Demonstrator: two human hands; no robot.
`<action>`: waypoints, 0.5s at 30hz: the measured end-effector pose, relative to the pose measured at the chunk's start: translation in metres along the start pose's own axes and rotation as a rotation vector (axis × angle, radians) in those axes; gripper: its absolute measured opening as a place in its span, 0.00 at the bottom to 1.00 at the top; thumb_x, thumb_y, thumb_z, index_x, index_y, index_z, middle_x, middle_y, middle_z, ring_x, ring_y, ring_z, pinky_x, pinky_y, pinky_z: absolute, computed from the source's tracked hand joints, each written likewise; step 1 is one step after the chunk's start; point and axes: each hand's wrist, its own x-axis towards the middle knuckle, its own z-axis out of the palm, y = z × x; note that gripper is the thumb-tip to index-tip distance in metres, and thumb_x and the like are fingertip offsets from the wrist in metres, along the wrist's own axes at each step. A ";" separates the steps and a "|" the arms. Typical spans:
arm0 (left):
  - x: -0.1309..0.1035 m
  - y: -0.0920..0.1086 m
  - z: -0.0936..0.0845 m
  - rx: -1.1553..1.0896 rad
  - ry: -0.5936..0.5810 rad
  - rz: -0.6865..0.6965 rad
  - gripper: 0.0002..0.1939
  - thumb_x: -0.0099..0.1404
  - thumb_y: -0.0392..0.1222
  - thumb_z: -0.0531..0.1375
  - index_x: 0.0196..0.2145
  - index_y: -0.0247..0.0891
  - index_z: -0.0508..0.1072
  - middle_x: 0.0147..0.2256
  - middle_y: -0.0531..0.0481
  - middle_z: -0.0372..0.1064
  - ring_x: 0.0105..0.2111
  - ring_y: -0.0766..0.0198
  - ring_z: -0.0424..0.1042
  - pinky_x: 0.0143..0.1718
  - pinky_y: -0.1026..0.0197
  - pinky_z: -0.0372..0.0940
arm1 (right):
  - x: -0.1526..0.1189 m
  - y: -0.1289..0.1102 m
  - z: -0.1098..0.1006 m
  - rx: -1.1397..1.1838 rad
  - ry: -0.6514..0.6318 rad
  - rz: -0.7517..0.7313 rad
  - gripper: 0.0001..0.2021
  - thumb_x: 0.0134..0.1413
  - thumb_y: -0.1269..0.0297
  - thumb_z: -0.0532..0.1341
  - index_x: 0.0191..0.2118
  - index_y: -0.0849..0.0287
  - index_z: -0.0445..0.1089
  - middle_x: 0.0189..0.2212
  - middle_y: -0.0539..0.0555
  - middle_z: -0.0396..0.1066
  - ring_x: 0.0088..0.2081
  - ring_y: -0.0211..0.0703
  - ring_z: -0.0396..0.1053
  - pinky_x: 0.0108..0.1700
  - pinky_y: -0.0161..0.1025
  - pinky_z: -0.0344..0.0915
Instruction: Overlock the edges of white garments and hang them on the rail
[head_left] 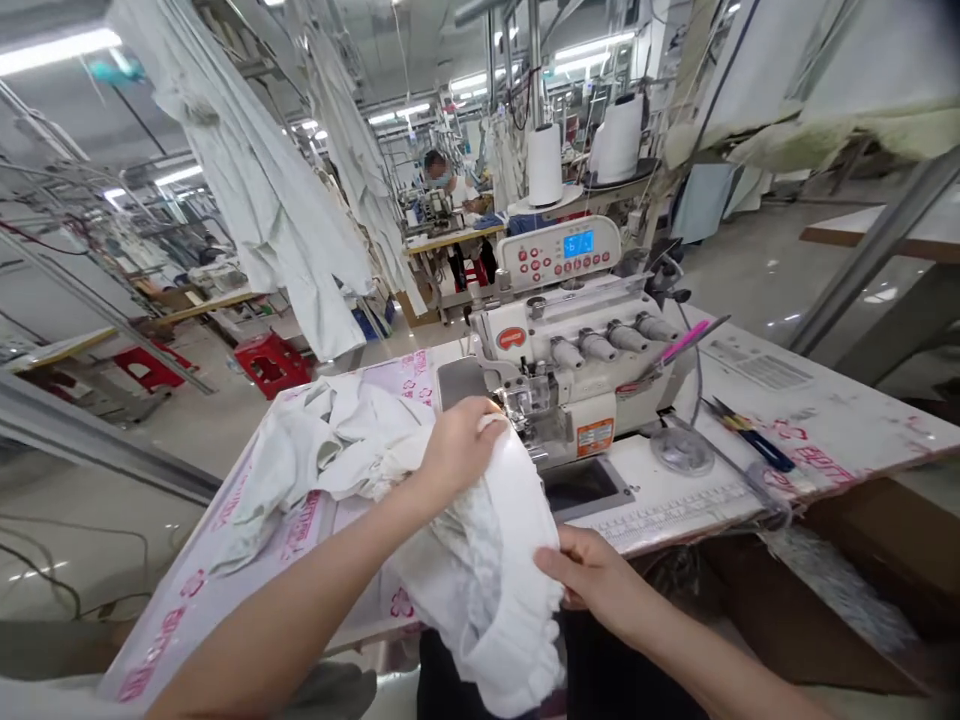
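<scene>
A white garment point(517, 520) with a gathered band along its edge hangs over the front of the table. My left hand point(461, 440) grips the band's upper end close to the needle area of a white overlock sewing machine point(585, 350). Lower down, my right hand point(589, 570) pinches the outer edge of the same band between thumb and fingers. The rest of the pale cloth point(300, 450) lies crumpled on the table, left of the machine. My left hand partly hides where the band meets the presser foot.
Thread snips point(750, 435) and a small clear round dish point(681, 452) lie right of the machine. White thread cones point(545, 165) stand behind it. Pale garments point(255, 200) hang at the left. A red stool point(271, 362) is on the floor; a person point(450, 190) sits farther back.
</scene>
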 end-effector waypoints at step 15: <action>0.051 -0.020 0.008 -0.078 0.053 -0.020 0.12 0.51 0.32 0.50 0.35 0.33 0.66 0.34 0.46 0.69 0.34 0.61 0.67 0.35 0.62 0.61 | 0.030 -0.031 -0.015 -0.003 0.053 -0.077 0.15 0.45 0.55 0.60 0.26 0.64 0.63 0.14 0.43 0.50 0.15 0.26 0.42 0.16 0.27 0.40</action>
